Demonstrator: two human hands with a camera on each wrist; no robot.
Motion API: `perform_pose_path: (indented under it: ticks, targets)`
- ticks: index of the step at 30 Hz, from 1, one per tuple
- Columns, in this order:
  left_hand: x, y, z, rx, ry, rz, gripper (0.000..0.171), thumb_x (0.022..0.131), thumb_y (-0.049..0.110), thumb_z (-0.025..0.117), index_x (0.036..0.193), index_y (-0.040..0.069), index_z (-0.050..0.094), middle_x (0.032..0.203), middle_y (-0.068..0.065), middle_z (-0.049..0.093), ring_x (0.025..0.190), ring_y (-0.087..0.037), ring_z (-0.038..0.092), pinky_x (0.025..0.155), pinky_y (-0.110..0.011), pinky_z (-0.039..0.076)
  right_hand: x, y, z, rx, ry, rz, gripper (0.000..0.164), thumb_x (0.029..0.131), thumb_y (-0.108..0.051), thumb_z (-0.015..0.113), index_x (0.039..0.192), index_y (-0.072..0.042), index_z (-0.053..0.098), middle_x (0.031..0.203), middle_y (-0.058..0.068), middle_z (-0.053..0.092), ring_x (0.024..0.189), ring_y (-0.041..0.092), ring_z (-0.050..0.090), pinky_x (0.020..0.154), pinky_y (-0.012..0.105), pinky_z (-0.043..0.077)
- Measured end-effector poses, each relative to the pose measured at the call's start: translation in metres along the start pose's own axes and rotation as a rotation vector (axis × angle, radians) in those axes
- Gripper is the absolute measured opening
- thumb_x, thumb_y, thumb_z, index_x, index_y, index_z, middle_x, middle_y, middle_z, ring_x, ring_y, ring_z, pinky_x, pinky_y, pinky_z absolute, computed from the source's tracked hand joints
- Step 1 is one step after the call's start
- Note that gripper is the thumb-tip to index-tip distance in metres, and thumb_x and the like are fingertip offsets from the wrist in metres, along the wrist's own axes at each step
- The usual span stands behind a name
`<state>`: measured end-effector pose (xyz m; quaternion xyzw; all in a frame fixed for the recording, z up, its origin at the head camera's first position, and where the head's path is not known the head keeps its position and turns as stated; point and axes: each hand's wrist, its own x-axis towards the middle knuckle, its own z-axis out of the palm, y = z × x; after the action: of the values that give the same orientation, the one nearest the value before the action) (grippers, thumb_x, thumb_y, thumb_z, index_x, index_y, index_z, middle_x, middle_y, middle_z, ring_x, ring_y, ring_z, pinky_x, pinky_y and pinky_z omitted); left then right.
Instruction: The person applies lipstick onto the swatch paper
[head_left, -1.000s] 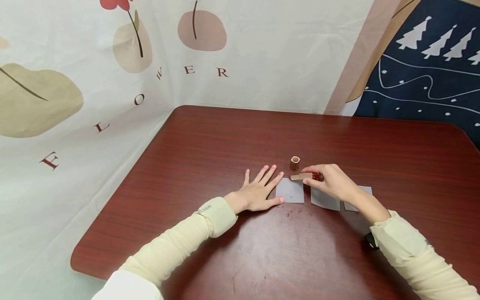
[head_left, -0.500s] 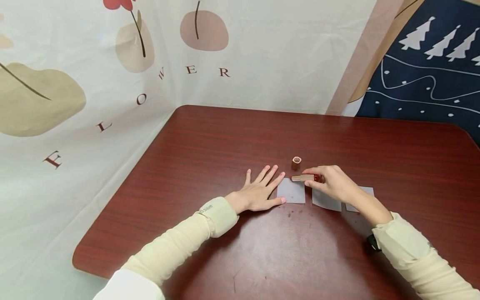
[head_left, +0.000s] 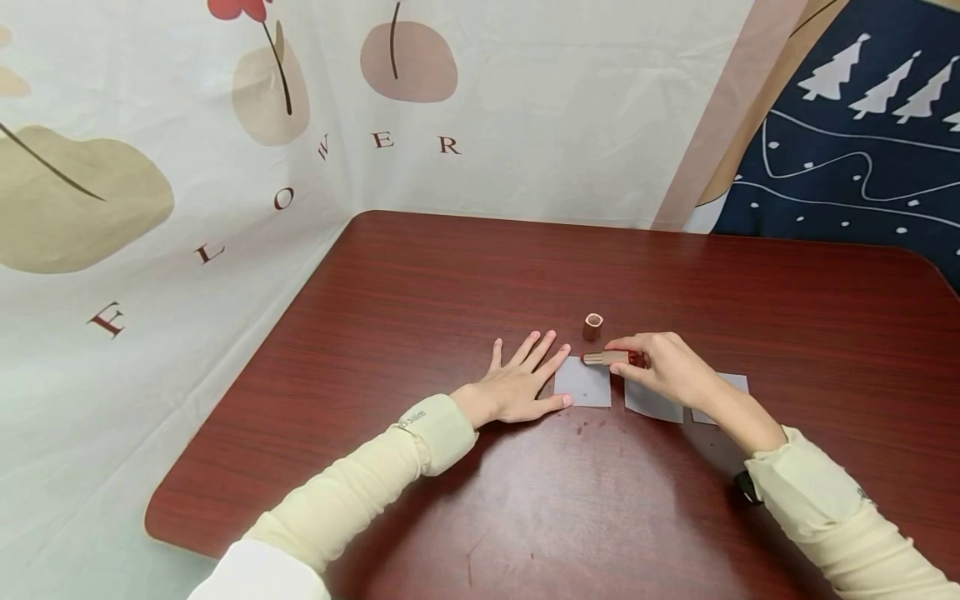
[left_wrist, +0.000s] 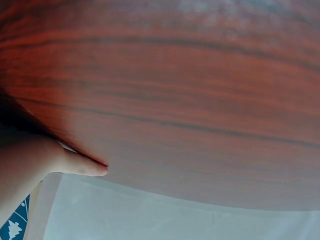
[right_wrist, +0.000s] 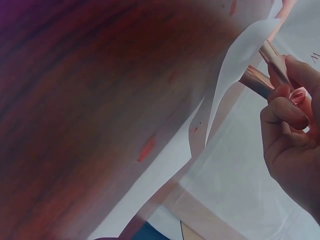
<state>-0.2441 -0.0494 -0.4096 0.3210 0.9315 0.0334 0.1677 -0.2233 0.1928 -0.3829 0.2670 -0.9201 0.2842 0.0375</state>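
In the head view, a small white paper square (head_left: 582,385) lies on the dark red-brown table. My left hand (head_left: 517,390) rests flat with its fingers spread, thumb and index fingertips at the paper's left side. A lipstick (head_left: 606,358) in a rose-gold tube is pinched between the thumb and fingers of my right hand (head_left: 667,367). It lies nearly level, its left tip at the paper's upper edge. In the right wrist view, my fingers curl round the lipstick (right_wrist: 276,62), with a shiny red end showing. Just behind the paper stands an open-topped rose-gold cap (head_left: 592,327).
Two more paper pieces, a nearer one (head_left: 652,404) and a farther one (head_left: 731,385), lie under and beside my right hand and forearm. Small red marks (right_wrist: 146,149) show in the right wrist view. Printed cloth (head_left: 525,108) hangs behind the table (head_left: 450,267).
The head view has shifted very slightly. The lipstick tip has moved a tiny bit toward me along the paper's upper edge; my left hand stays in place.
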Motion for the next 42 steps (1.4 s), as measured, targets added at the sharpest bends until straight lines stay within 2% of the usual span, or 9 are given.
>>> perform_pose_path:
  ticks: [10, 25, 42]
  targets:
    - [0.001, 0.0, 0.0012, 0.007, 0.009, 0.002, 0.077, 0.089, 0.069, 0.026, 0.149, 0.033, -0.007, 0.154, 0.006, -0.016, 0.138, -0.014, -0.016, 0.103, -0.06, -0.007, -0.0019, -0.0018, -0.0007, -0.002, -0.009, 0.013, 0.027, 0.083, -0.013, 0.071, 0.108, 0.0, 0.068, 0.069, -0.005, 0.054, 0.058, 0.009, 0.042, 0.051, 0.024, 0.037]
    - [0.002, -0.0014, 0.003, 0.008, 0.015, 0.004, 0.078, 0.089, 0.069, 0.026, 0.149, 0.032, -0.006, 0.154, 0.006, -0.015, 0.138, -0.013, -0.016, 0.103, -0.06, -0.007, -0.0036, -0.0038, 0.0012, 0.011, -0.007, -0.021, 0.026, 0.083, -0.011, 0.071, 0.106, 0.0, 0.068, 0.065, -0.008, 0.052, 0.054, 0.005, 0.04, 0.047, 0.023, 0.035]
    - [0.0013, -0.0022, 0.0031, 0.005, 0.016, 0.005, 0.078, 0.089, 0.069, 0.026, 0.149, 0.031, -0.006, 0.154, 0.006, -0.015, 0.138, -0.014, -0.016, 0.103, -0.061, -0.006, -0.0056, -0.008, 0.0024, 0.008, -0.014, 0.001, 0.027, 0.081, -0.011, 0.072, 0.106, 0.0, 0.068, 0.059, -0.01, 0.048, 0.053, 0.005, 0.04, 0.047, 0.023, 0.035]
